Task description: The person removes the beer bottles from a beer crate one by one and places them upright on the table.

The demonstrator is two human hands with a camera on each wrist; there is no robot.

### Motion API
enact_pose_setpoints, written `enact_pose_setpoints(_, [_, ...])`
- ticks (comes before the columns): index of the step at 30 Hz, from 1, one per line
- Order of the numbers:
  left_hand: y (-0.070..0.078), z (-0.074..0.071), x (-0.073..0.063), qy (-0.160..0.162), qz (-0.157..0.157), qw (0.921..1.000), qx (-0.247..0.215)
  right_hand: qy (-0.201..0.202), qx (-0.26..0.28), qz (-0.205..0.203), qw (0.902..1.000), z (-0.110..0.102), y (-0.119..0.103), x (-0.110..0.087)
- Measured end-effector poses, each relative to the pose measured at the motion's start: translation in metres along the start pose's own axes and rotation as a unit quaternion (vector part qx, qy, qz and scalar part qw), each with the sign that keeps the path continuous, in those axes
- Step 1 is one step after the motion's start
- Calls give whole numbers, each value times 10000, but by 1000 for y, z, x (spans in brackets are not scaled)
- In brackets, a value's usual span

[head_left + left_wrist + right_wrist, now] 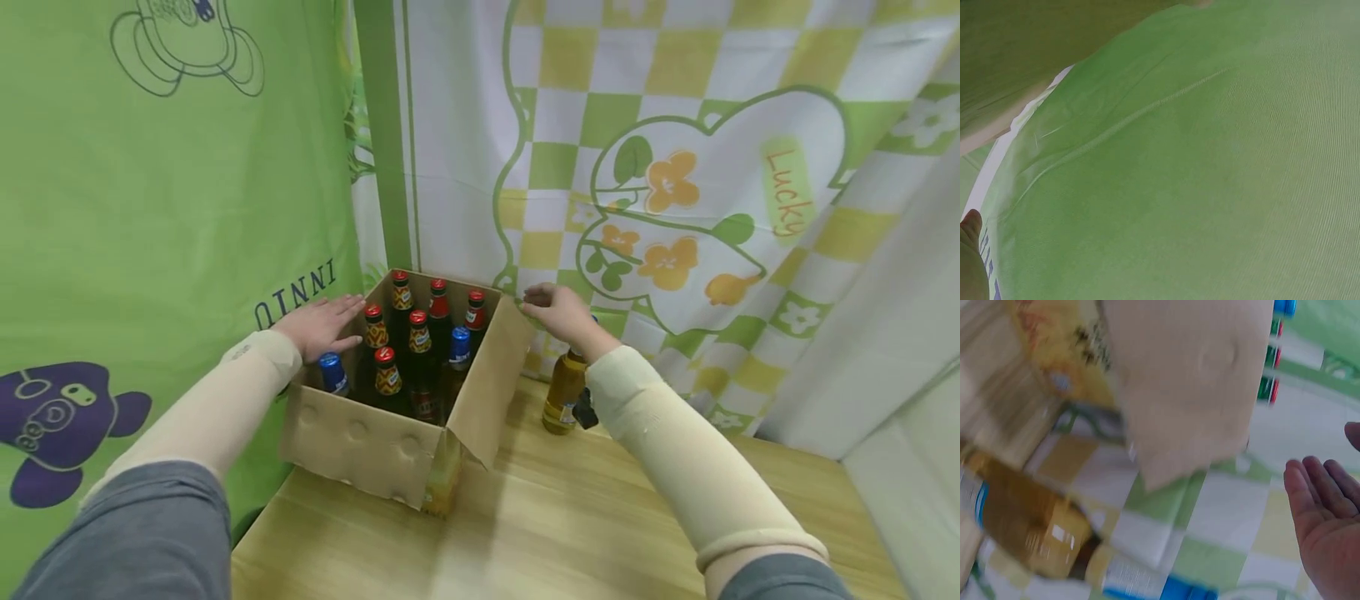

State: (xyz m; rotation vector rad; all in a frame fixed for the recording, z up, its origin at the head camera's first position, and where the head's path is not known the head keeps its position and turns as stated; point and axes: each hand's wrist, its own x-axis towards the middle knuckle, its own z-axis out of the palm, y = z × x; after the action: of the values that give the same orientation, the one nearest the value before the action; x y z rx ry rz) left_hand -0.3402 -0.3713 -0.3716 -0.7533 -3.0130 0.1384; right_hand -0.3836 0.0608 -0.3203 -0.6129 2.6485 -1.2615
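Note:
A cardboard box (352, 446) of upright bottles stands in the corner with its top flaps folded out. Several bottles (418, 333) inside have red caps; others, such as one bottle (333, 375) at the near left, have blue caps. My left hand (321, 325) reaches over the box's left edge, fingers extended; whether it touches cannot be told. In the left wrist view only a bit of that hand (971, 250) shows. Beyond the right flap (1191, 381), my right hand (562, 315) hovers with nothing in it, its fingers slightly bent in the right wrist view.
One amber, blue-capped bottle (562, 392) stands on the wooden table (600, 517) right of the box, below my right forearm. A green cloth (225, 183) hangs at the left, a checkered cloth (555, 167) behind. A white surface (900, 425) borders the table at the right.

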Motion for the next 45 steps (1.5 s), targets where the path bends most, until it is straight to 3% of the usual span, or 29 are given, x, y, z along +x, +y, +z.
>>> enact_pose_setpoints(5, [0, 5, 1, 37, 13, 10000, 10, -561, 907, -51, 9943, 28, -16, 5])
enact_pose_setpoints(8, [-1, 6, 2, 35, -30, 10000, 81, -804, 992, -103, 9918, 41, -26, 9])
enact_pose_setpoints(14, [-2, 5, 4, -41, -115, 9999, 36, -1126, 109, -123, 9935, 62, -35, 15])
enact_pose_setpoints(19, [3, 2, 3, -89, -82, 9999, 11, -1091, -617, -18, 9921, 73, -37, 18])
enact_pose_setpoints(27, [5, -3, 0, -197, -195, 9996, 2, -942, -2052, -282, 9738, 82, -50, 26])
enact_pose_setpoints(36, [-2, -5, 3, -149, -203, 9996, -86, -684, -2281, -445, 9702, 85, -50, 23])
enact_pose_setpoints(45, [2, -2, 1, -65, -134, 9998, -141, -418, -2340, -481, 9702, 92, -55, 15])
